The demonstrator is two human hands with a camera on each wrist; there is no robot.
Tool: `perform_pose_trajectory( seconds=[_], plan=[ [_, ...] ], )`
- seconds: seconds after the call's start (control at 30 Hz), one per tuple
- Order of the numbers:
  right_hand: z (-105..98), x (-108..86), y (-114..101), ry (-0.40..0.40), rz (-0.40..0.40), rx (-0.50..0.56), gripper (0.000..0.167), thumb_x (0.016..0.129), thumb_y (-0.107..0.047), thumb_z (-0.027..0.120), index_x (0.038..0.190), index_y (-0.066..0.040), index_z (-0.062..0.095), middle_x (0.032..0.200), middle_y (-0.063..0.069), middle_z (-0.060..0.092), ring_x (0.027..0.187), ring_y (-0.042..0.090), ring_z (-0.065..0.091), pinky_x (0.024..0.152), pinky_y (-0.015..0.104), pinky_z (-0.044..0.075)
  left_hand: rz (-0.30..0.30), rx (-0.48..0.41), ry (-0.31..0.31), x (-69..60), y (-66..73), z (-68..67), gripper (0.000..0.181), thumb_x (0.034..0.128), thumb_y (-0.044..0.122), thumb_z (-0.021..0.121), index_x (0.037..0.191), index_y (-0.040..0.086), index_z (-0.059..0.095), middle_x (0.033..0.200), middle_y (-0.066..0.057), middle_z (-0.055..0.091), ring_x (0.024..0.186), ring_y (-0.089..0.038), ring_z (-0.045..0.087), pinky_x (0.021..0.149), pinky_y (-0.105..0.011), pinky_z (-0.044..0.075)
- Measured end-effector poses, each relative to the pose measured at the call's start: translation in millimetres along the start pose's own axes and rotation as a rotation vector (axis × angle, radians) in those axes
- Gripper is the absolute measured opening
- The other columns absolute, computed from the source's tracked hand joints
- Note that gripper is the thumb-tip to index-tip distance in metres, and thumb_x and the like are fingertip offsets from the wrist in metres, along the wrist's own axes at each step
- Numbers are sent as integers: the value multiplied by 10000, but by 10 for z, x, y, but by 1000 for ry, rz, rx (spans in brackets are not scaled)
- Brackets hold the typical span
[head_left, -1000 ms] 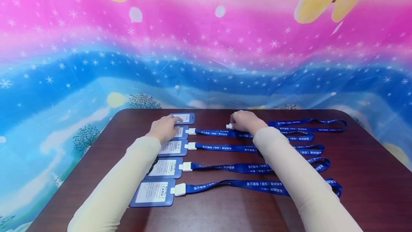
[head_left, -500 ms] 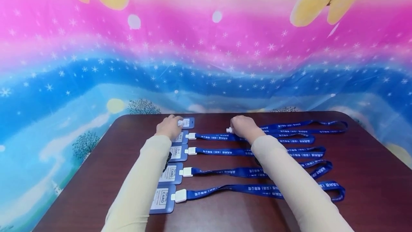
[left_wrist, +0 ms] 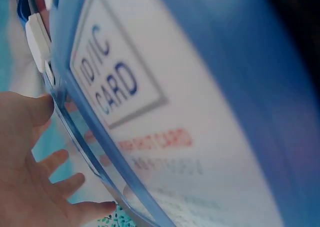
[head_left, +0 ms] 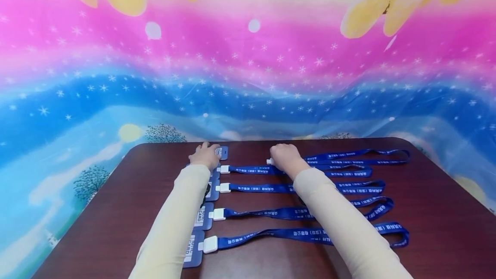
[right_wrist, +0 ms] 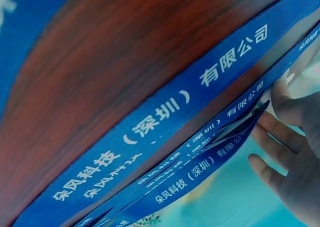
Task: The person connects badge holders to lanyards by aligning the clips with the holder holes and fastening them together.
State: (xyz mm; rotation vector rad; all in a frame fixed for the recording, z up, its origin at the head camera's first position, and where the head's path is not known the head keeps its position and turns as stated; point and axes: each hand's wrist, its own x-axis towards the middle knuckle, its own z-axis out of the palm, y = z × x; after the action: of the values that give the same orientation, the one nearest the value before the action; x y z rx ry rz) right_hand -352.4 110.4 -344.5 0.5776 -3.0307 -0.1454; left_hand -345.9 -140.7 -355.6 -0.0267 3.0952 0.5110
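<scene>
My left hand point(head_left: 205, 156) lies over the far blue card holder point(head_left: 223, 153), covering most of it; its right end with a slot shows. In the left wrist view, the thumb is by a holder's edge and the other fingers are spread. A nearer holder point(left_wrist: 125, 87) marked "ID/IC CARD" fills much of that view. My right hand point(head_left: 286, 158) pinches the far blue lanyard point(head_left: 356, 156) close to its white clip point(head_left: 269, 161), which pokes out left of the fingers. That clip and the far holder are apart.
Toward me, several blue holders with white clips point(head_left: 219, 214) and blue lanyards point(head_left: 271, 232) lie in parallel rows on the dark wooden table point(head_left: 248, 266). My sleeves cross over them. A printed cloth point(head_left: 248, 76) hangs behind the table's far edge.
My left hand has shifted right and farther over the far holder, hiding more of it. The right hand keeps its grip on the far lanyard. The head view has tilted slightly.
</scene>
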Motion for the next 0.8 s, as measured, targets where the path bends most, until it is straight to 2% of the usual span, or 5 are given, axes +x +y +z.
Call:
perform_pose_trajectory(
  seconds=[0.17, 0.33, 0.47, 0.6, 0.8],
  plan=[
    [14, 19, 6, -1, 10, 7, 143, 947, -226, 682, 923, -86, 697, 816, 58, 659, 712, 194, 605, 746, 417, 576, -10, 20, -32, -50, -3, -34, 497, 1040, 228, 500, 1520, 137, 406, 1523, -221, 344, 1385, -434, 331, 1013, -611, 400],
    [6, 34, 26, -21, 19, 29, 136, 952, -204, 665, 863, -104, 686, 778, 42, 637, 684, 187, 584, 708, 408, 567, 0, 42, -41, -29, 1, -19, 481, 1042, 240, 492, 1511, 154, 428, 1495, -208, 387, 1352, -424, 382, 982, -594, 430],
    [-31, 41, 46, -47, 16, 52, 140, 949, -189, 670, 828, -117, 673, 737, 36, 614, 682, 190, 572, 716, 393, 554, -4, 72, -18, 6, -22, -12, 494, 1020, 295, 545, 1486, 146, 470, 1451, -192, 469, 1262, -404, 499, 940, -565, 474],
    [-72, 52, 54, -79, 8, 71, 100, 942, -176, 683, 858, -121, 675, 778, 23, 622, 718, 185, 578, 749, 388, 544, -16, 100, 18, 19, -50, -13, 534, 977, 355, 623, 1448, 127, 518, 1375, -176, 562, 1134, -365, 603, 884, -523, 517],
    [-106, 136, -16, -126, 8, 52, 122, 972, -200, 649, 884, -118, 672, 774, 27, 610, 685, 181, 556, 685, 362, 513, -13, 116, 38, 57, -51, 5, 551, 958, 351, 658, 1436, 110, 529, 1369, -191, 551, 1121, -386, 601, 892, -533, 513]
  ],
)
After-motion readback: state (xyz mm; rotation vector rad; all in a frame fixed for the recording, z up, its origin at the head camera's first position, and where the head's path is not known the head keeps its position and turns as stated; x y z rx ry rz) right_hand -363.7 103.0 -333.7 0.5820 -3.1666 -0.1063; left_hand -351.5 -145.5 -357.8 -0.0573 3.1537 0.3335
